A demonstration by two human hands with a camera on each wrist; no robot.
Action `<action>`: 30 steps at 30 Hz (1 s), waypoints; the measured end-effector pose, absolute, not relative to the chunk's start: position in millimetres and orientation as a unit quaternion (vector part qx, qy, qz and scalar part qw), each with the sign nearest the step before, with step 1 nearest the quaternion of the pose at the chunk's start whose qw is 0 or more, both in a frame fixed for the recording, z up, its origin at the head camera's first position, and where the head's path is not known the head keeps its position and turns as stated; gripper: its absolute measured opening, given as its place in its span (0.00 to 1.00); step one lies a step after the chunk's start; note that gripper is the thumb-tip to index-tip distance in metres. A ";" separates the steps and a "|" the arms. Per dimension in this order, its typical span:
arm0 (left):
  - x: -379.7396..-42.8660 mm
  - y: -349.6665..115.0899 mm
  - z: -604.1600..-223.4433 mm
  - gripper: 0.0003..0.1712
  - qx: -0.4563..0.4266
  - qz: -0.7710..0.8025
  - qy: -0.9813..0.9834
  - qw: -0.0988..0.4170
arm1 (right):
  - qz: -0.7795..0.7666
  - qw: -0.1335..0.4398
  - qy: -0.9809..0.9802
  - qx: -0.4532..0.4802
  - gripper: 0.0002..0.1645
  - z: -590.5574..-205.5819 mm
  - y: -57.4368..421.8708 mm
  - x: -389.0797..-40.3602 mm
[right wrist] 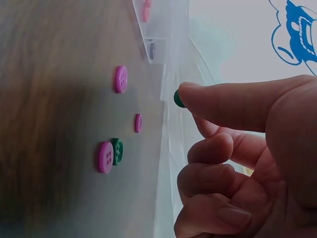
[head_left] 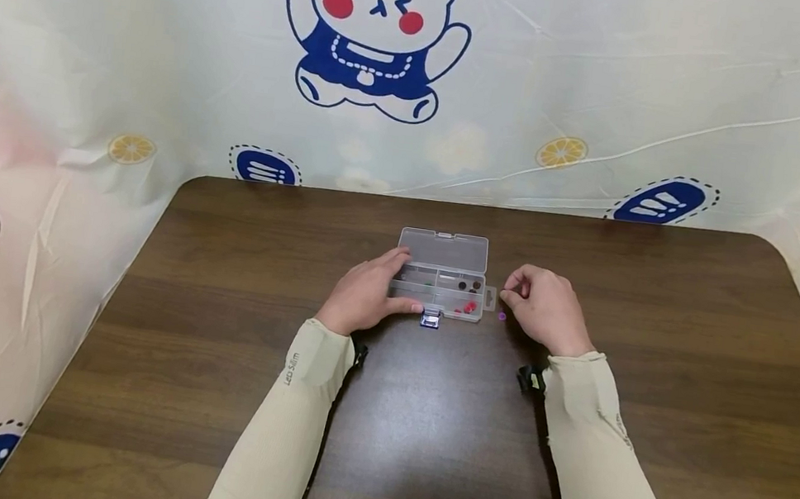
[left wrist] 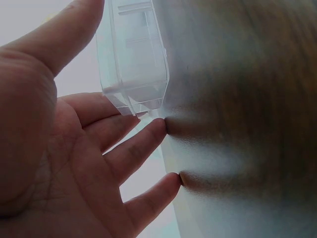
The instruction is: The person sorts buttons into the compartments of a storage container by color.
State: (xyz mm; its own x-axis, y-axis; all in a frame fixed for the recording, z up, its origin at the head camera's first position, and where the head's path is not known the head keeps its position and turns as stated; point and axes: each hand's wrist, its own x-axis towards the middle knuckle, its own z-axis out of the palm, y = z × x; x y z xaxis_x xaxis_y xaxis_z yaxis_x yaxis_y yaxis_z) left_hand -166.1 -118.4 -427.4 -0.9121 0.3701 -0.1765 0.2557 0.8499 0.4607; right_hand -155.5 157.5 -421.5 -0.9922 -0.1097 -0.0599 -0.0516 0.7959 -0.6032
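A clear plastic compartment box [head_left: 436, 288] lies on the table with its lid [head_left: 442, 250] swung back. My left hand [head_left: 363, 293] holds it at the left end, thumb along the front edge by the latch [head_left: 430, 319] and fingers toward the back. Red buttons [head_left: 470, 307] sit in the front right compartment and dark ones [head_left: 476, 285] behind them. To the right of the box, my right hand [head_left: 550, 309] pinches a small green button [right wrist: 179, 98] between thumb and forefinger, above the table. The other fingers are curled in.
Beneath the right hand lie loose buttons: a pink one [right wrist: 121, 79], a smaller pink one [right wrist: 138, 123], and another pink one [right wrist: 105, 157] against a green one [right wrist: 118, 151]. The brown table [head_left: 422, 435] ends at a printed curtain [head_left: 505, 129] behind.
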 end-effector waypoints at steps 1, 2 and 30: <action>-166.2 -118.6 -427.4 0.52 0.164 0.220 0.953 0.130 | -0.318 0.044 0.946 -0.043 0.05 -420.8 156.8 -155.3; -166.4 -118.7 -427.5 0.52 0.163 0.220 0.953 0.130 | -0.318 0.043 0.946 -0.043 0.05 -420.5 156.2 -155.5; -166.2 -118.9 -427.2 0.52 0.159 0.225 0.952 0.132 | -0.330 0.055 0.940 -0.066 0.02 -413.3 118.6 -158.0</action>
State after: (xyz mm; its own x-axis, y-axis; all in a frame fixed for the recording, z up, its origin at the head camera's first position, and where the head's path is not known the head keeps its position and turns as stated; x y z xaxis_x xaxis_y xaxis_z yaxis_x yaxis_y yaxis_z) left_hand -166.2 -118.9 -427.2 -0.9143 0.3628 -0.1800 0.2440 0.8482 0.4702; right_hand -158.0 118.6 -413.3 -0.9853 -0.1607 -0.0589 -0.0885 0.7732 -0.6280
